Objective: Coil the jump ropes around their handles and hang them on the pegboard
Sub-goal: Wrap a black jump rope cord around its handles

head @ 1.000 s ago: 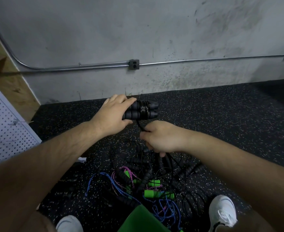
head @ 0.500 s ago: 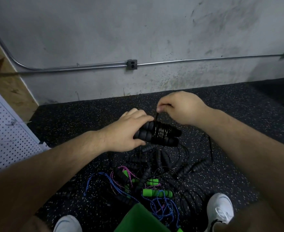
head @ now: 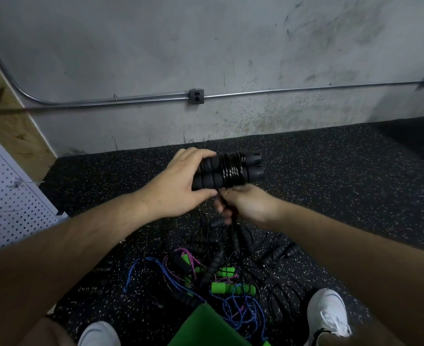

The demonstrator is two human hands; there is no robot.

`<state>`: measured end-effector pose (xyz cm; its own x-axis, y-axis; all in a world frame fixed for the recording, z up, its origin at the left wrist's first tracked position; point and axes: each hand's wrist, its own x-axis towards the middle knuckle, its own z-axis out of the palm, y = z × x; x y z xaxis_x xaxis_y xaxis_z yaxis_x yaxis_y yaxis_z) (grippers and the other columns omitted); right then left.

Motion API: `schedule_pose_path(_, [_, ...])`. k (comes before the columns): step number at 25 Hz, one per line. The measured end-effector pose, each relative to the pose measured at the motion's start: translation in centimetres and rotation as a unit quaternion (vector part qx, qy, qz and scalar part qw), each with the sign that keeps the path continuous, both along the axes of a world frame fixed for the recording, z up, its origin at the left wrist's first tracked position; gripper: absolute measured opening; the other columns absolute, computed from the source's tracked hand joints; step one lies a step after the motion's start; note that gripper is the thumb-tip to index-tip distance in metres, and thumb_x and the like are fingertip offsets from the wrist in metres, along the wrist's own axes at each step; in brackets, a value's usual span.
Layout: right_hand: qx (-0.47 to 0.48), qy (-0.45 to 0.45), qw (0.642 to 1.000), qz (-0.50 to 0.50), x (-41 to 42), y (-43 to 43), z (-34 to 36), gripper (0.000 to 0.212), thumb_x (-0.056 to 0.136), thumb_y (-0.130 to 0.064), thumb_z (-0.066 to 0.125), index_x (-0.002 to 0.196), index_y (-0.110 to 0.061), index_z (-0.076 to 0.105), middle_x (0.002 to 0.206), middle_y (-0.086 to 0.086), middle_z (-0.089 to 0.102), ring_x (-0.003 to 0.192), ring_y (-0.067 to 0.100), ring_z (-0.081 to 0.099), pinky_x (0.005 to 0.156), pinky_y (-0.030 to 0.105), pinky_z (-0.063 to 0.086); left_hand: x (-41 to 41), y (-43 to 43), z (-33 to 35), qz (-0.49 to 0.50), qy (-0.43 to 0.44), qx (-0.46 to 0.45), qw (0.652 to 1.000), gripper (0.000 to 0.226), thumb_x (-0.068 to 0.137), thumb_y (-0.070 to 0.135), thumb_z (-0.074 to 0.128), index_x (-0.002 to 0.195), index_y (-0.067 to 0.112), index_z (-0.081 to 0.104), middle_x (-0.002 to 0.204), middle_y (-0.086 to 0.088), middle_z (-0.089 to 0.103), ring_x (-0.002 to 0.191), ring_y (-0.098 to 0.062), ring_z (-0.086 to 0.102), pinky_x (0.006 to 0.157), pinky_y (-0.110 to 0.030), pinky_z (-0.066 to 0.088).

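My left hand (head: pixel 178 186) grips two black foam jump-rope handles (head: pixel 252 167) held side by side, with thin black cord (head: pixel 231 171) wound in many turns round their middle. Just below the handles, my right hand (head: pixel 243 204) pinches the loose end of that cord, which runs down from the bundle. The white pegboard (head: pixel 8 203) leans at the far left. On the speckled black floor below my hands lies a tangled pile of other jump ropes (head: pixel 216 273): black ones, green-handled ones (head: pixel 232 288), and blue and pink cords.
A grey concrete wall (head: pixel 231 46) with a metal conduit and an outlet box (head: pixel 196 96) stands straight ahead. A wooden panel (head: pixel 8 121) is at the left. My two white shoes (head: pixel 327 314) flank the pile, and a green object (head: pixel 206 328) sits at the bottom edge.
My right hand has swung from above the handles down to beneath them, carrying the cord round another turn. My left hand has lifted the bundle slightly up and away.
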<state>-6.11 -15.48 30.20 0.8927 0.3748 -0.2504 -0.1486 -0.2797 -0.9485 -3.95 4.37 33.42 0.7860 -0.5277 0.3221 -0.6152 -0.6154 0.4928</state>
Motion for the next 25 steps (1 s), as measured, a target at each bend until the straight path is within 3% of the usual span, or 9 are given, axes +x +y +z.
schedule_pose_path(4, [-0.004, 0.024, 0.999, -0.03, -0.8, 3.1, -0.7, 0.037, 0.11, -0.032, 0.033, 0.11, -0.01, 0.062, 0.074, 0.005, 0.057, 0.065, 0.017, 0.051, 0.056, 0.03, 0.051, 1.6, 0.4, -0.7, 0.034, -0.04, 0.077, 0.996, 0.076, 0.082, 0.023, 0.078, 0.148, 0.017, 0.04, 0.127, 0.007, 0.045, 0.125, -0.013, 0.034, 0.117, -0.042, 0.029])
schedule_pose_path(10, [-0.2, 0.021, 0.978, 0.052, -3.8, 4.6, 2.7, 0.036, 0.108, -0.028, 0.036, 0.113, -0.002, 0.061, 0.074, 0.005, 0.055, 0.047, 0.015, 0.051, 0.042, 0.021, 0.041, 4.0, 2.0, -1.2, 0.098, -0.09, 0.171, 0.976, 0.078, 0.086, 0.024, 0.075, 0.153, 0.017, 0.035, 0.136, 0.001, 0.046, 0.128, -0.018, 0.034, 0.117, -0.038, 0.023])
schedule_pose_path(12, [-0.317, -0.051, 0.942, 0.093, -5.0, 4.8, 4.5, 0.036, 0.107, -0.031, 0.037, 0.108, -0.004, 0.062, 0.079, 0.006, 0.058, 0.055, 0.017, 0.054, 0.044, 0.023, 0.039, 4.7, 2.9, -1.4, 0.111, -0.092, 0.198, 0.969, 0.076, 0.085, 0.025, 0.075, 0.15, 0.019, 0.038, 0.134, 0.002, 0.048, 0.126, -0.018, 0.036, 0.115, -0.037, 0.025])
schedule_pose_path(15, [-0.454, -0.23, 0.857, 0.085, -5.2, 3.3, 7.6, 0.031, 0.107, -0.035, 0.038, 0.104, -0.014, 0.061, 0.08, -0.003, 0.056, 0.063, 0.008, 0.05, 0.049, 0.022, 0.035, 4.9, 3.1, -1.8, 0.087, -0.086, 0.24, 0.963, 0.074, 0.083, 0.031, 0.077, 0.148, 0.025, 0.041, 0.13, 0.006, 0.049, 0.122, -0.017, 0.037, 0.112, -0.038, 0.03])
schedule_pose_path(17, [-0.512, -0.332, 0.791, 0.043, -4.2, 1.7, 9.0, 0.024, 0.106, -0.034, 0.04, 0.105, -0.02, 0.06, 0.08, -0.008, 0.058, 0.067, 0.008, 0.055, 0.056, 0.026, 0.044, 4.3, 2.5, -2.1, 0.042, -0.059, 0.248, 0.966, 0.074, 0.084, 0.034, 0.077, 0.147, 0.029, 0.04, 0.124, 0.011, 0.046, 0.118, -0.013, 0.034, 0.111, -0.038, 0.031])
schedule_pose_path(19, [-0.528, -0.385, 0.757, 0.005, -2.4, 0.0, 9.4, 0.023, 0.106, -0.035, 0.042, 0.106, -0.024, 0.062, 0.084, -0.01, 0.063, 0.074, 0.011, 0.06, 0.067, 0.031, 0.052, 3.3, 1.6, -2.3, -0.002, -0.019, 0.235, 0.972, 0.073, 0.084, 0.035, 0.077, 0.145, 0.031, 0.039, 0.118, 0.015, 0.042, 0.115, -0.009, 0.032, 0.11, -0.038, 0.031])
schedule_pose_path(22, [-0.507, -0.399, 0.764, -0.007, 0.9, -3.2, 9.0, 0.023, 0.104, -0.041, 0.045, 0.107, -0.032, 0.066, 0.091, -0.013, 0.065, 0.082, 0.014, 0.061, 0.07, 0.032, 0.051, 1.0, -0.1, -1.7, -0.061, 0.0, 0.202, 0.978, 0.071, 0.083, 0.036, 0.079, 0.141, 0.03, 0.039, 0.117, 0.017, 0.041, 0.116, -0.006, 0.032, 0.112, -0.036, 0.03])
schedule_pose_path(23, [-0.49, -0.385, 0.782, -0.007, 2.0, -4.4, 8.6, 0.019, 0.103, -0.041, 0.049, 0.105, -0.034, 0.067, 0.09, -0.015, 0.065, 0.082, 0.014, 0.061, 0.069, 0.031, 0.05, 0.1, -0.8, -1.2, -0.073, 0.009, 0.177, 0.981, 0.072, 0.083, 0.035, 0.079, 0.141, 0.031, 0.036, 0.119, 0.016, 0.04, 0.118, -0.006, 0.032, 0.114, -0.035, 0.029])
schedule_pose_path(25, [-0.41, -0.325, 0.852, -0.018, 3.9, -6.6, 7.0, 0.01, 0.098, -0.039, 0.061, 0.097, -0.035, 0.07, 0.088, -0.014, 0.068, 0.084, 0.015, 0.065, 0.075, 0.032, 0.052, -1.8, -1.7, 0.1, -0.076, 0.054, 0.102, 0.99, 0.081, 0.083, 0.034, 0.08, 0.142, 0.036, 0.026, 0.125, 0.012, 0.037, 0.125, -0.006, 0.035, 0.115, -0.032, 0.03])
